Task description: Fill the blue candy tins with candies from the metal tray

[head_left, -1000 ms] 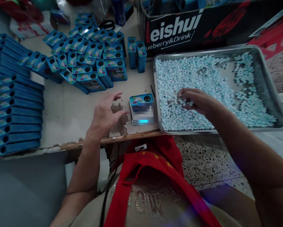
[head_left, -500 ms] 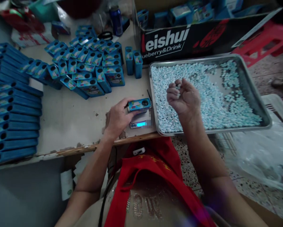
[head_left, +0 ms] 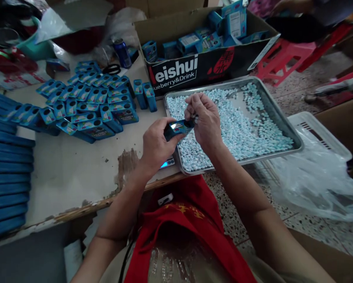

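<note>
My left hand (head_left: 158, 142) is closed round a small blue candy box (head_left: 176, 128), tilted with its round opening toward the tray. Curled fingers of my right hand (head_left: 204, 120) hold a few pale candies (head_left: 195, 118) right at that opening. Under both hands lies a metal tray (head_left: 206, 170) spread with light blue and white candies (head_left: 238, 135). A small scale with a lit blue display (head_left: 166, 163) sits at the table edge, partly hidden below my left hand.
Rows of blue boxes (head_left: 8, 169) stand at the left, with several more (head_left: 96, 127) grouped mid-table. Behind the tray is a black carton (head_left: 200, 67) of blue boxes. Scissors (head_left: 111, 69) and a blue can (head_left: 122, 53) lie farther back. A red stool (head_left: 285, 59) stands right.
My left hand has lifted the candy box off the scale and tilted it toward the tray. My right hand has moved in to the box's opening. The view has swung right.
</note>
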Demonstrator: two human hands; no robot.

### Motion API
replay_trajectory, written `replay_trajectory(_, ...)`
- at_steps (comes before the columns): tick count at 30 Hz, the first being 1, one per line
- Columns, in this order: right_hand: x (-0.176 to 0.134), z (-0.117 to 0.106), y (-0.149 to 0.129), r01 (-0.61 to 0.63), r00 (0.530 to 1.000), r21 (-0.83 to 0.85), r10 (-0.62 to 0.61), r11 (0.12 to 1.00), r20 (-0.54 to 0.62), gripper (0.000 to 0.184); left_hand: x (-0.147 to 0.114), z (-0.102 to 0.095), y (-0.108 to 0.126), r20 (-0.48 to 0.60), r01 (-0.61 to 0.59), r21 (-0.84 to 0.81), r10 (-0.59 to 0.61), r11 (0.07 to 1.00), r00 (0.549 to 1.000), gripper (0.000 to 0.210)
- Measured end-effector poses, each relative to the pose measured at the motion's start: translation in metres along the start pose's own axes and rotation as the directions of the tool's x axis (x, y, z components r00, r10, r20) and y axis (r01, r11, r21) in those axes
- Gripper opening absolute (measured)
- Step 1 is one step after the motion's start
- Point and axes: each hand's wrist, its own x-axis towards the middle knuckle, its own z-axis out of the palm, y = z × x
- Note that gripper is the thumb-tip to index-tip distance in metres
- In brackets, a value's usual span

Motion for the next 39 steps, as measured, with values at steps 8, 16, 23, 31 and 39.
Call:
replay_trajectory(8,0.001,-0.004,0.026,-0.137,0.982,0.382,0.176,0.914,-0.071,0.043,-0.004,0.02,-0.012,-0.016,0.065,-0.065,-0.066,0.996,0.998,0.043)
replay_trajectory(16,0.005,-0.019,0.077,-0.21,0.819,0.939,0.574,0.273,0.016,0.026,-0.032,-0.01,-0.039,-0.059,0.083,-0.303,-0.106,0.949,0.993,0.037)
replay_trajectory(23,-0.032,-0.023,0.094,-0.478,0.726,0.83,0.662,0.288,0.189,0.029,-0.078,-0.026,-0.084,-0.029,0.225,-0.376,-0.254,0.899,0.967,0.054)
replay_trajectory(31,-0.035,-0.041,0.073,-0.606,0.729,0.607,0.665,0.515,0.163,0.025,-0.092,-0.051,-0.094,-0.094,0.108,-0.236,-0.134,0.966,0.987,0.068)
replay_trajectory(39,-0.029,-0.061,0.063,-0.58,0.713,0.006,0.504,0.814,0.488,0.018,-0.125,-0.09,-0.084,-0.223,0.228,-0.027,-0.228,0.973,0.948,0.046)
